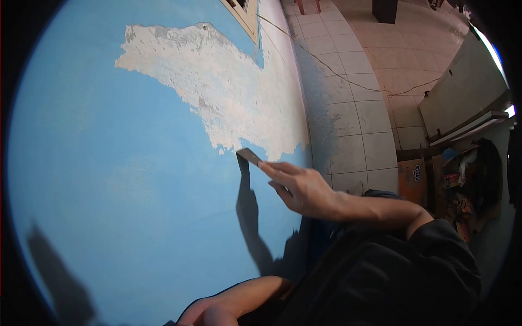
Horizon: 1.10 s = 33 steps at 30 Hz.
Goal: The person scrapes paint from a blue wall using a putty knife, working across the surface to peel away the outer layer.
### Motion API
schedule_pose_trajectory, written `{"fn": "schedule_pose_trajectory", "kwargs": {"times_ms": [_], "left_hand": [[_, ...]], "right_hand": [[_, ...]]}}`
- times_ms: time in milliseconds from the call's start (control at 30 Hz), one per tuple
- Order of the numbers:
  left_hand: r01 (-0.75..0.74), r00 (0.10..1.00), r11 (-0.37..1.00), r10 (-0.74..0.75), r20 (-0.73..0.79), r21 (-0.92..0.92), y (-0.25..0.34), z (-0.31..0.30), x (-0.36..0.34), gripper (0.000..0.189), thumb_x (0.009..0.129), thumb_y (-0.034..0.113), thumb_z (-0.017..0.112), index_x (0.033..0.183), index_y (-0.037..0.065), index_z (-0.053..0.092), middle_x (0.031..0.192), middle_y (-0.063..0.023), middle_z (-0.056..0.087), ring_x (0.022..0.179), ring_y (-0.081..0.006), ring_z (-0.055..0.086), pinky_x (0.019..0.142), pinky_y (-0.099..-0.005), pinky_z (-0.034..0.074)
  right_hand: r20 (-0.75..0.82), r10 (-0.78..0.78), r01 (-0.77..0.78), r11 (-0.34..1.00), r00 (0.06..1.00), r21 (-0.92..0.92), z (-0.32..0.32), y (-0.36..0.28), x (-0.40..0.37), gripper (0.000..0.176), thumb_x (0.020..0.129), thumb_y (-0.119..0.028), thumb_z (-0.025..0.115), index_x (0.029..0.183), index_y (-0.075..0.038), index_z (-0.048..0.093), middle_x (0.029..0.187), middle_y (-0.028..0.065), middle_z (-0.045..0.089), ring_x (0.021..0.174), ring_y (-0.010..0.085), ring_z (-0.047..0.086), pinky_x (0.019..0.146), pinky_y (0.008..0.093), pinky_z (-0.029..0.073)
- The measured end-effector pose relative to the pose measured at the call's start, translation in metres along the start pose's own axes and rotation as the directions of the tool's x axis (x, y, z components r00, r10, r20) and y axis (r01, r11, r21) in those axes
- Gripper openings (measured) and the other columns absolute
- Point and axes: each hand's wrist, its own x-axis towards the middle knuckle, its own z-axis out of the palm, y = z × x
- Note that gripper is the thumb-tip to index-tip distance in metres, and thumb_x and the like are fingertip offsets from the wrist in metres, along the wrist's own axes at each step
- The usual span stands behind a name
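My right hand (pixel 309 189) is closed around a scraper, index finger laid along it. The scraper's flat metal blade (pixel 249 156) meets the wall at the lower edge of a bare patch. Blue paint (pixel 136 179) covers most of the wall. Where the paint is gone, a ragged whitish patch (pixel 217 76) with grey spots shows. Below the blade, the shadow of hand and tool falls on the blue paint. My left arm (pixel 239 299) is bent at the bottom edge, and its hand is out of the frame.
A window frame (pixel 244 22) is at the top. Blue and whitish dust (pixel 323 117) lies along the wall's foot on the floor tiles (pixel 375 117). A thin cable (pixel 348 81) crosses the floor. On the right are a pale board (pixel 465 87), an orange carton (pixel 411 179) and assorted clutter.
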Motion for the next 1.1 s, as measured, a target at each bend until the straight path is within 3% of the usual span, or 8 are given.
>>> {"fn": "schedule_pose_trajectory", "kwargs": {"times_ms": [167, 400, 533, 633, 767, 1100], "left_hand": [[-0.021, 0.998, 1.0, 0.021, 0.065, 0.002, 0.0, -0.005, 0.005, 0.04, 0.105, 0.021, 0.04, 0.066, 0.015, 0.047, 0.05, 0.0055, 0.038, 0.041, -0.0063, 0.03, 0.04, -0.0225, 0.031], [0.004, 1.0, 1.0, -0.004, -0.003, -0.002, 0.001, -0.001, 0.001, 0.039, 0.105, 0.02, 0.041, 0.067, 0.014, 0.048, 0.051, 0.0059, 0.039, 0.041, -0.0057, 0.031, 0.04, -0.0217, 0.032], [-0.02, 0.998, 1.0, 0.021, 0.059, -0.018, -0.001, -0.007, 0.005, 0.039, 0.105, 0.02, 0.041, 0.068, 0.014, 0.05, 0.051, 0.0059, 0.04, 0.041, -0.0058, 0.032, 0.041, -0.0217, 0.034], [-0.015, 1.0, 0.999, 0.016, 0.027, -0.034, -0.001, -0.004, 0.002, 0.039, 0.105, 0.02, 0.041, 0.068, 0.014, 0.049, 0.051, 0.0059, 0.041, 0.041, -0.0058, 0.031, 0.041, -0.0216, 0.034], [0.041, 0.999, 0.999, -0.041, -0.003, -0.019, 0.001, 0.0, 0.001, 0.039, 0.105, 0.019, 0.041, 0.067, 0.015, 0.048, 0.051, 0.0063, 0.039, 0.041, -0.0057, 0.029, 0.041, -0.0215, 0.033], [-0.004, 1.0, 1.0, 0.004, 0.026, 0.006, -0.001, -0.003, 0.002, 0.038, 0.105, 0.019, 0.041, 0.067, 0.016, 0.046, 0.051, 0.0069, 0.036, 0.041, -0.0058, 0.027, 0.041, -0.0227, 0.03]], "right_hand": [[-0.064, 0.046, -0.044, 0.999, 0.997, 0.029, -0.004, 0.011, 0.019, 0.049, 0.093, 0.003, 0.062, 0.142, 0.0, 0.054, 0.12, 0.0244, 0.068, 0.09, 0.0368, 0.074, 0.071, 0.0378, 0.065], [0.015, 0.076, -0.076, 0.997, 0.997, 0.029, -0.006, -0.004, 0.001, 0.049, 0.091, 0.003, 0.063, 0.139, 0.001, 0.056, 0.123, 0.0215, 0.068, 0.093, 0.0347, 0.074, 0.075, 0.0384, 0.064], [-0.015, 0.053, -0.052, 0.998, 0.999, 0.044, -0.007, 0.006, 0.006, 0.05, 0.091, 0.003, 0.062, 0.141, 0.0, 0.054, 0.125, 0.0211, 0.068, 0.092, 0.0352, 0.074, 0.074, 0.0389, 0.064], [0.064, 0.076, -0.079, 0.996, 0.995, 0.037, 0.0, -0.005, -0.01, 0.056, 0.093, 0.0, 0.058, 0.147, 0.0, 0.046, 0.136, 0.0204, 0.06, 0.089, 0.0379, 0.073, 0.069, 0.0413, 0.064], [0.124, 0.084, -0.09, 0.995, 0.989, 0.046, -0.001, -0.007, -0.016, 0.056, 0.092, 0.0, 0.059, 0.147, -0.002, 0.046, 0.136, 0.02, 0.06, 0.088, 0.0374, 0.074, 0.067, 0.0412, 0.063], [0.075, 0.083, -0.084, 0.996, 0.994, 0.017, 0.012, -0.011, -0.031, 0.055, 0.094, 0.0, 0.057, 0.148, -0.002, 0.046, 0.135, 0.0205, 0.06, 0.085, 0.0363, 0.074, 0.063, 0.0404, 0.063]]}}
